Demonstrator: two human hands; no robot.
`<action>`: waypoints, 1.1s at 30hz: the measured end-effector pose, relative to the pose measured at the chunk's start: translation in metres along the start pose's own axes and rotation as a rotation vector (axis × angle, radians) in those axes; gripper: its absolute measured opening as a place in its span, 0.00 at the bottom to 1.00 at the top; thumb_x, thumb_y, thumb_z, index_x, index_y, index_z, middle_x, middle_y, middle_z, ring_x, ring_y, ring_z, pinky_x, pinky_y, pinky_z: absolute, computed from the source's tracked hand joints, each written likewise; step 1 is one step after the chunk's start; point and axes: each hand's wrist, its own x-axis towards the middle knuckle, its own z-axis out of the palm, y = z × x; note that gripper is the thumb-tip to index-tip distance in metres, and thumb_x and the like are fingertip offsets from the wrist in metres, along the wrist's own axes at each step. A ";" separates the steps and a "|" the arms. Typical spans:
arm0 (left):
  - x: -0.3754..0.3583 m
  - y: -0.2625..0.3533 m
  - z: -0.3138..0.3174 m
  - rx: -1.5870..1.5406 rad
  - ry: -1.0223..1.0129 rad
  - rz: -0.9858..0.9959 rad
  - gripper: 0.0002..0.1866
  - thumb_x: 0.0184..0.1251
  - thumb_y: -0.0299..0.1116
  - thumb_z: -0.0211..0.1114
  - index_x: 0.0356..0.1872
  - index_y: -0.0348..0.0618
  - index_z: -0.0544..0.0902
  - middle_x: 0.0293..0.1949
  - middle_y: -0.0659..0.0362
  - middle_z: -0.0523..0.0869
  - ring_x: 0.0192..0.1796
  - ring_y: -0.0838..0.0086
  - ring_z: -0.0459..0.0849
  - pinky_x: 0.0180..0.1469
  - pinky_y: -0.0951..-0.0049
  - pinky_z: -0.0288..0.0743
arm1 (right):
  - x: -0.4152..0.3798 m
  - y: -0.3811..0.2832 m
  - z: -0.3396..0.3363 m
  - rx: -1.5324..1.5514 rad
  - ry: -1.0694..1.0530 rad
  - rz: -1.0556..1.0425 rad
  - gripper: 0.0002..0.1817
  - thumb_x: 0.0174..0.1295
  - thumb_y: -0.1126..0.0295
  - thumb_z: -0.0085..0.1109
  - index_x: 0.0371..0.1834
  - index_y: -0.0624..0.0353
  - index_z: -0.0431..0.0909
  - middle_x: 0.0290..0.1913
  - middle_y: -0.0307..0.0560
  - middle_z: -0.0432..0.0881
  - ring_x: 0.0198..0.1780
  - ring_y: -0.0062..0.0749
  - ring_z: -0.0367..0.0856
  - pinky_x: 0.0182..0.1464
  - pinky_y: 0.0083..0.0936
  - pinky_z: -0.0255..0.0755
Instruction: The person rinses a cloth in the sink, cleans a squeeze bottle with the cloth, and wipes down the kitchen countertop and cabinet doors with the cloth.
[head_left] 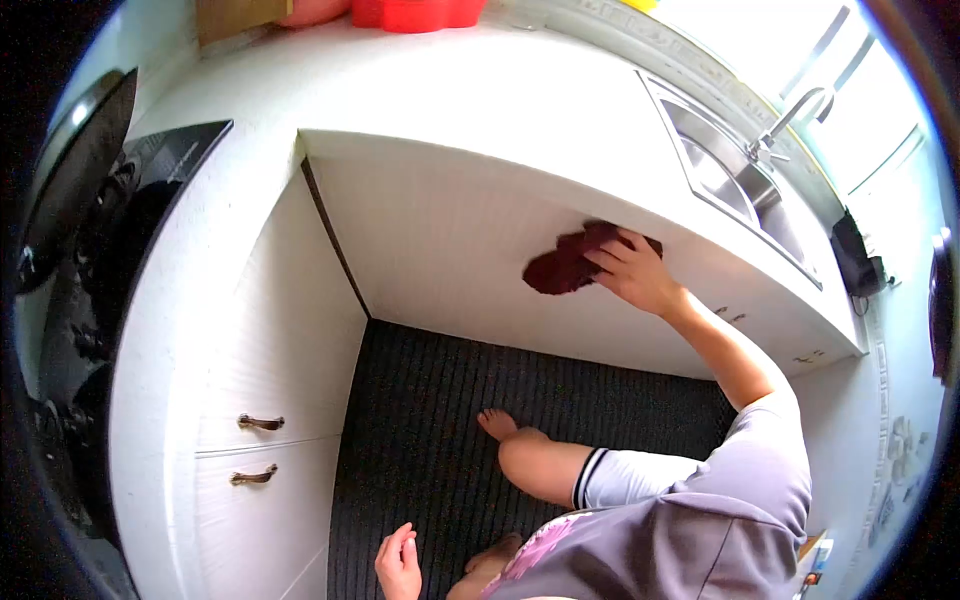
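A dark maroon cloth (562,266) lies spread against the white cabinet front (430,220), just under the countertop edge. My right hand (632,270) presses on the cloth's right part, its fingers bent over the fabric, with the arm stretched out. Low in the view, my left hand (398,566) hangs above the dark ribbed mat (420,440). Its fingers are loosely bent and nothing shows in them. The palm side of my right hand is hidden.
White drawers with bronze handles (260,423) stand at left, below a black stove (150,200). A steel sink (715,170) with a tap (790,125) is set into the countertop (450,90) at right. A red container (415,12) sits at the back.
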 end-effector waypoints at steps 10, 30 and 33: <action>-0.045 0.115 -0.061 0.137 -0.029 -0.134 0.10 0.67 0.27 0.59 0.46 0.37 0.83 0.41 0.48 0.85 0.42 0.58 0.85 0.43 0.65 0.78 | -0.065 0.031 -0.136 0.424 0.141 0.390 0.12 0.41 0.74 0.64 0.33 0.57 0.81 0.55 0.47 0.77 0.54 0.43 0.75 0.59 0.43 0.64; 0.066 0.392 -0.049 0.146 -0.113 -0.184 0.13 0.71 0.31 0.56 0.50 0.37 0.81 0.44 0.50 0.86 0.46 0.63 0.85 0.48 0.69 0.77 | 0.171 0.143 -0.022 0.599 -0.059 0.605 0.36 0.66 0.36 0.38 0.51 0.59 0.80 0.71 0.57 0.62 0.74 0.50 0.53 0.67 0.59 0.50; 0.061 0.406 -0.048 0.214 -0.118 -0.169 0.13 0.71 0.32 0.56 0.50 0.37 0.81 0.44 0.51 0.86 0.46 0.62 0.85 0.48 0.69 0.77 | 0.184 0.233 0.045 0.437 -0.204 0.817 0.34 0.68 0.40 0.38 0.57 0.57 0.77 0.73 0.53 0.59 0.75 0.47 0.51 0.70 0.60 0.44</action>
